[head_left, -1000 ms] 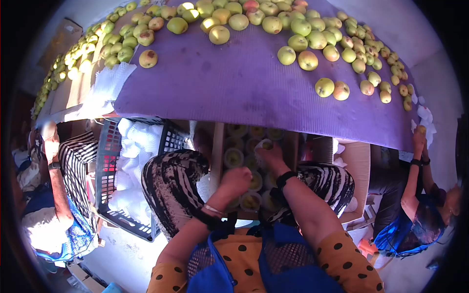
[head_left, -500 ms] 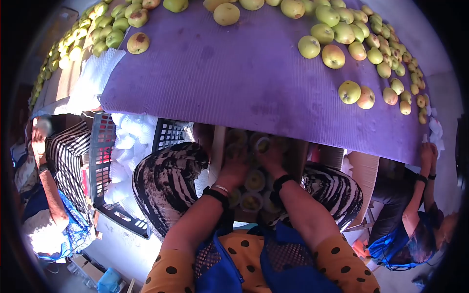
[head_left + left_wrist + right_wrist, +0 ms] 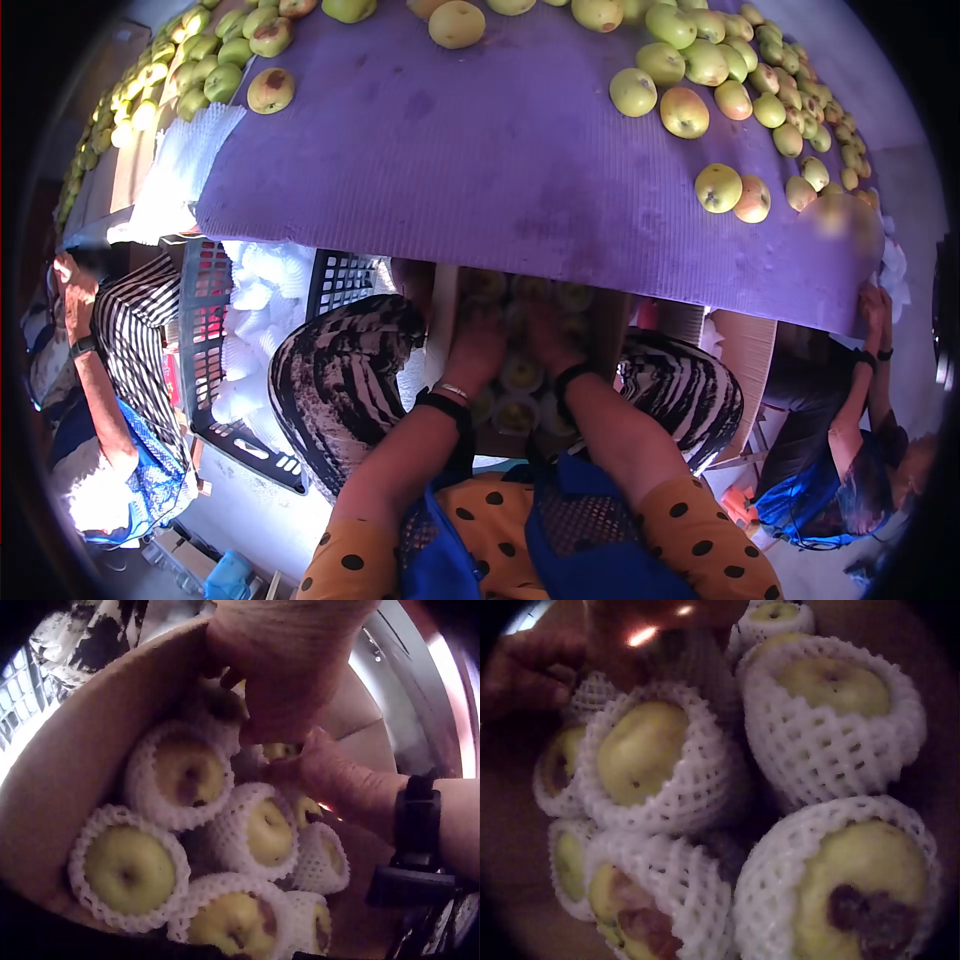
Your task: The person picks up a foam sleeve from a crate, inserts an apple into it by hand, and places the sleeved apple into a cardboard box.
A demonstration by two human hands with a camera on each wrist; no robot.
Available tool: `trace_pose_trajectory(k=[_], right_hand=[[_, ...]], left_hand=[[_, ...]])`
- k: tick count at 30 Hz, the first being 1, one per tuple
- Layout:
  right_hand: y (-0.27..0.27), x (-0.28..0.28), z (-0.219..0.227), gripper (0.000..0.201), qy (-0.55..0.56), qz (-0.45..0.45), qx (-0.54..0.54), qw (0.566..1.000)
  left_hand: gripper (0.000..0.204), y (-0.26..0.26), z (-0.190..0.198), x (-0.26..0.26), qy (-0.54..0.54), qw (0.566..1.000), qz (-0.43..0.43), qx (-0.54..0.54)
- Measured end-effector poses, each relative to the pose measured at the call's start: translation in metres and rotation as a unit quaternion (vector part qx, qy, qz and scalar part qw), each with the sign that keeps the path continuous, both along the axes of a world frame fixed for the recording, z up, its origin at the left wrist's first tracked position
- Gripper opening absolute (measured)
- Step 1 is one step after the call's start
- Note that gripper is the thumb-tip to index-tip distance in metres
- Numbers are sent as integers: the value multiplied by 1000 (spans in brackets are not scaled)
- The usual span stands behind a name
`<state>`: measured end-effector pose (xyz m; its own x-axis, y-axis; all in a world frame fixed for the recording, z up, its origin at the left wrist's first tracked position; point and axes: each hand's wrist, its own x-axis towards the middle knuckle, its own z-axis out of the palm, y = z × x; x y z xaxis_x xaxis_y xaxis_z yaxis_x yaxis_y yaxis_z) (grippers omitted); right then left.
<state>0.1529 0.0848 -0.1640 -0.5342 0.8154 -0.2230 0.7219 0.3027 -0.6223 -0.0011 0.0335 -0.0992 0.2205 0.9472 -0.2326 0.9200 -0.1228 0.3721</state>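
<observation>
**Two hands deep in a box of wrapped apples**

Both hands are down in a cardboard box [image 3: 71,761] that sits between the person's knees. The box is full of yellow-green apples [image 3: 129,868], and each one sits in a white foam net [image 3: 705,787]. They are packed tight and touch each other.

The left hand [image 3: 289,664] is over the far apples, with its fingers bent down onto a netted apple in the dark corner. It seems to hold that one, but the hand hides it, so I cannot tell for sure. The right hand [image 3: 330,780] comes in from the other side and touches the left hand. Its fingers are hidden under the left hand, so I cannot tell if it holds anything. It wears a black band [image 3: 416,825] on the wrist.

In the head view the edge of a big purple table [image 3: 500,170] hangs over the box and hides its far end. Loose apples [image 3: 718,187] lie on the table. A dark crate [image 3: 205,330] with more white nets stands just beside the person's left knee. Two other people sit at the sides.
</observation>
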Motion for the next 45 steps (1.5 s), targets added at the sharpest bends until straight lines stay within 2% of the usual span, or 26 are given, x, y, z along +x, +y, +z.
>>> trace_pose_trajectory(k=[2,5,9,11,17,20,22,23,24,25,27,30,33,36,38,39,40,41,42,43,44,45], right_hand=[[-2,0,17,62,0,27,-21,999],[-6,-1,14,53,21,-6,4,1000],[-5,-5,23,44,33,-1,-32,999],[-6,-6,24,41,27,34,-46,998],[-6,1,9,39,40,13,-50,998],[12,-6,57,40,81,27,-194,977],[2,-8,37,38,-31,71,-53,996],[1,-10,40,36,-8,34,-71,997],[-1,-11,42,33,16,-5,-88,996],[-4,-12,29,33,-26,-10,-81,996],[11,-17,83,32,-57,16,-99,993],[-4,-24,27,29,24,-62,-27,997],[-3,-28,47,29,36,-131,39,990],[5,-36,81,28,-66,-149,65,985],[9,-42,83,25,-125,-66,61,988],[8,-31,129,20,-123,-28,39,991],[7,-25,179,21,-117,13,19,993],[6,-20,197,19,-66,-11,-8,998],[6,-15,210,18,-11,-32,-35,999],[5,-10,221,18,46,-47,-61,996],[0,-2,233,17,69,-39,-25,997],[-7,8,246,16,94,-28,11,995]], left_hand=[[30,1,9,-1,-14,1000,3,-25],[30,3,14,-1,-10,999,0,-32],[31,1,9,-2,3,1000,2,-12],[32,-2,6,-2,17,1000,-11,-10],[34,1,13,3,35,999,-14,3],[36,2,21,0,-41,998,-4,-47],[35,-8,-7,-4,-102,994,-18,29],[40,-9,-4,-4,-124,991,-20,47],[43,-4,5,0,-84,996,-23,-9],[49,-2,3,0,-67,996,-47,-22],[53,-2,1,3,-35,999,-37,-5],[56,4,31,4,-30,997,5,-75],[58,6,42,11,14,995,25,-93],[57,5,27,8,3,999,1,53],[41,17,42,-1,-44,998,-22,-46],[35,23,60,-4,-86,992,-18,-90],[31,24,96,-10,-165,978,14,-125],[34,25,138,-5,-103,993,-8,-51],[33,23,169,0,-227,973,35,-37],[32,20,183,-8,-317,948,20,-4],[25,19,176,-28,-337,939,8,69],[34,12,213,-39,-345,938,-12,33]])
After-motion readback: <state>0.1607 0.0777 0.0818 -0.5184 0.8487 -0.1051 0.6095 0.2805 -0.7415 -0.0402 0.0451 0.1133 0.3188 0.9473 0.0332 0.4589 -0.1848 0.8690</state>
